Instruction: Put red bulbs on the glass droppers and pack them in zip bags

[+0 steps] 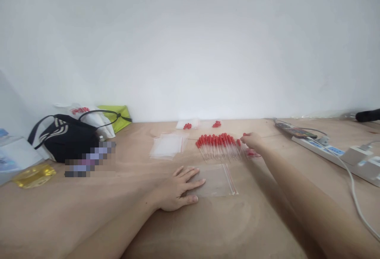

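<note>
My left hand [181,188] lies flat with fingers spread, its fingertips pressing the left part of a clear zip bag [215,180]. The bag is flat on the table, with its red-lined seal to the right. Beyond it is a row of droppers [218,144] with red rubber bulbs and clear stems, side by side. At the row's right end, my right hand [252,140] is closed in a pinch. A red rubber bulb [244,135] shows at its fingertips; whether a stem is attached is hidden. Just below that hand lies a small bag with red pieces [252,153].
A stack of clear bags [168,146] lies left of the droppers. Small red piles [187,126] sit near the wall. At right are a power strip [329,150], a phone [297,130] and a white cable [353,191]. A black bag [71,140] and yellow packet [34,175] stand left.
</note>
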A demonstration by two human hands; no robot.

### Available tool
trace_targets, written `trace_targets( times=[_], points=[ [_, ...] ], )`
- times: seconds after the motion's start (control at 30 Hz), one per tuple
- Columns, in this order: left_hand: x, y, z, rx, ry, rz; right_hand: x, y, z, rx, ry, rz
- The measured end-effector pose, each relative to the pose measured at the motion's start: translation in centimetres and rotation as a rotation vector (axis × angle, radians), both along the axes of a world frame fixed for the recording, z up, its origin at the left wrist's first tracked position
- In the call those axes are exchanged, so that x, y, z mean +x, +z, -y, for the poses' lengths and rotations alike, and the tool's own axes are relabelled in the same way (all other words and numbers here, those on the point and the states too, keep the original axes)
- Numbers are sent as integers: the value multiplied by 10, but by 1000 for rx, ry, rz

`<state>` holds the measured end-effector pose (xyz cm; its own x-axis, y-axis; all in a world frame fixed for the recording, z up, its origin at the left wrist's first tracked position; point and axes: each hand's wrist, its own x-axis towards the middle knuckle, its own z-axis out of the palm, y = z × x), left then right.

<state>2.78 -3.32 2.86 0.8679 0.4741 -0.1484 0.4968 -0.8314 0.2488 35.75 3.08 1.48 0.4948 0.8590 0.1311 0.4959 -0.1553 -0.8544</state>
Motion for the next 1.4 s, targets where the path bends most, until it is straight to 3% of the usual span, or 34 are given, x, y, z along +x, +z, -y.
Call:
trace_targets(
  times=[0.27,0.37,0.63,0.8,0.9,1.03,1.13,1.23,1.4],
  points=[
    [-1,-2,0,-17,14,36,-39,-20,74,290,70,-336],
    [0,0,1,-23,24,1,-48,-29,89,310,93,-434],
    [-1,0,0,-11,12,28,-59,-30,90,328,114,-516],
    [-3,-4,0,-1,14,51,-63,-28,94,254,196,-635],
    [-2,-5,0,7,38,55,-62,-24,99,158,311,-636],
    [0,-6,0,25,63,70,-55,-21,103,68,556,-418],
    [1,-6,0,33,62,70,-51,-21,102,40,660,-270],
    [0,-5,1,35,66,65,-50,-23,100,52,692,-208],
    [1,-5,1,24,58,78,-52,-23,96,170,802,-295]
  ],
)
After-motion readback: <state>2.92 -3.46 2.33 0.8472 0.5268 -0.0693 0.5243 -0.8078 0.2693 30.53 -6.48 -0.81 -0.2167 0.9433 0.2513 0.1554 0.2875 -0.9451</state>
